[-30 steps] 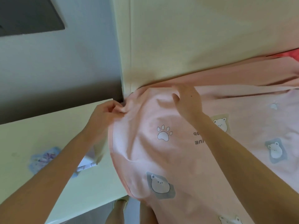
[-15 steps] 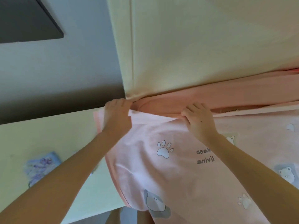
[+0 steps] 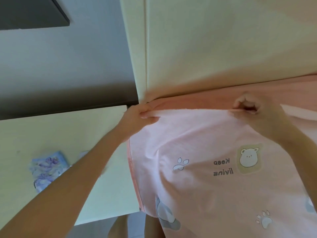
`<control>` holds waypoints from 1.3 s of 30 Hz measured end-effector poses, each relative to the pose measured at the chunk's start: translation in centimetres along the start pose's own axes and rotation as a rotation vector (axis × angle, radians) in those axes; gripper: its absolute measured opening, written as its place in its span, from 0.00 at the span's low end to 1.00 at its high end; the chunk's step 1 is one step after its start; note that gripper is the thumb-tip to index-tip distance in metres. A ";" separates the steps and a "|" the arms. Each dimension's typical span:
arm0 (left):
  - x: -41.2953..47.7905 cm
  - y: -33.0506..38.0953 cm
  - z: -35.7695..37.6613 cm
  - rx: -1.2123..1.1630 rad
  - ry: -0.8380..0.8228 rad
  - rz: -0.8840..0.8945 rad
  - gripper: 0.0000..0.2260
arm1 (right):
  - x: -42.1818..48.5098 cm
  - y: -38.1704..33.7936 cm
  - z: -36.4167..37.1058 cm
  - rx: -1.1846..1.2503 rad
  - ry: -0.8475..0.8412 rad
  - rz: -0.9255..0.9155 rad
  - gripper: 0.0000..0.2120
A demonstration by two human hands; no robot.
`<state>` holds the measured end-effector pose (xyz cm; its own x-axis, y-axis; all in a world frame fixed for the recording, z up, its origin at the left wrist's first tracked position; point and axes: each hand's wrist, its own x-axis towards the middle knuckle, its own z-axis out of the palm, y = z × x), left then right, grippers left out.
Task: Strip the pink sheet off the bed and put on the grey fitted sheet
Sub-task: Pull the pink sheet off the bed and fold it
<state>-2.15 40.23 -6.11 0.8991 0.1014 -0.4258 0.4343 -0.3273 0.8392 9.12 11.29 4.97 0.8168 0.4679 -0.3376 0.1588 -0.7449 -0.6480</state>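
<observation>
The pink sheet (image 3: 214, 148), printed with bears, paw marks and mirrored lettering, covers the bed's near corner below the cream headboard (image 3: 214, 45). Its top edge is folded back, showing the paler underside. My left hand (image 3: 139, 115) grips that edge at the corner by the headboard. My right hand (image 3: 252, 110) pinches the same edge farther right, fingers curled round the hem. A darker pink layer (image 3: 197, 102) lies beneath, against the headboard. No grey sheet is in view.
A cream bedside table (image 3: 51, 134) stands left of the bed with a blue-and-purple patterned packet (image 3: 46, 169) on it. A grey wall (image 3: 68, 66) and a dark panel (image 3: 30, 12) are behind. My legs show at the bottom edge.
Both hands took hold of the sheet's top edge at the corner and peeled it back from the headboard. My right hand has slid farther right along the hem.
</observation>
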 end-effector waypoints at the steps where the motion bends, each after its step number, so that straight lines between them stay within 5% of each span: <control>1: -0.2 0.6 -0.4 -0.278 -0.143 -0.102 0.09 | 0.1 -0.2 -0.3 0.056 -0.012 0.020 0.09; 3: 0.6 0.4 -0.6 -0.307 -0.255 -0.139 0.11 | 0.4 -0.8 -0.5 0.141 0.018 0.051 0.09; 5: 2.0 -0.7 -0.3 0.372 -0.257 -0.091 0.08 | 1.0 -1.5 0.1 0.145 0.034 0.041 0.09; 6: 2.8 -1.0 0.0 0.674 -0.134 -0.071 0.06 | 1.3 -1.8 0.7 0.114 0.024 0.021 0.08; 8: 3.7 -1.2 0.2 0.858 0.125 -0.068 0.07 | 2.3 -2.2 2.5 0.012 0.036 -0.024 0.07; 12: 4.2 -3.1 0.2 0.747 0.359 -0.349 0.07 | 4.2 -3.5 6.2 -0.160 0.171 -0.103 0.06; 17: 3.6 -4.0 -0.2 -0.236 0.433 -0.555 0.08 | 4.9 -6.1 8.8 -0.174 0.263 -0.206 0.13; 22: 3.3 -3.6 0.0 0.400 0.349 -0.242 0.16 | 6.5 -5.0 10.6 -0.369 0.212 -0.192 0.10; 26: 1.1 0.3 1.5 0.322 0.420 0.026 0.16 | 7.3 -4.3 12.6 -0.395 0.134 -0.247 0.13; 32: 1.7 3.1 3.4 0.349 0.084 0.103 0.13 | 7.1 -3.8 12.1 -0.302 0.176 -0.269 0.14; 36: 2.9 3.2 3.0 0.254 0.282 0.076 0.07 | 6.5 -1.5 10.1 -0.396 0.143 -0.242 0.15; 39: 2.5 3.4 2.8 0.227 0.341 0.088 0.08 | 6.1 2.6 6.8 -0.591 0.005 -0.031 0.10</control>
<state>1.39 36.75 -5.24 0.9154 0.3563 -0.1876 0.3663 -0.5433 0.7554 10.76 15.40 -3.44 0.8089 0.4929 -0.3205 0.4638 -0.8700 -0.1674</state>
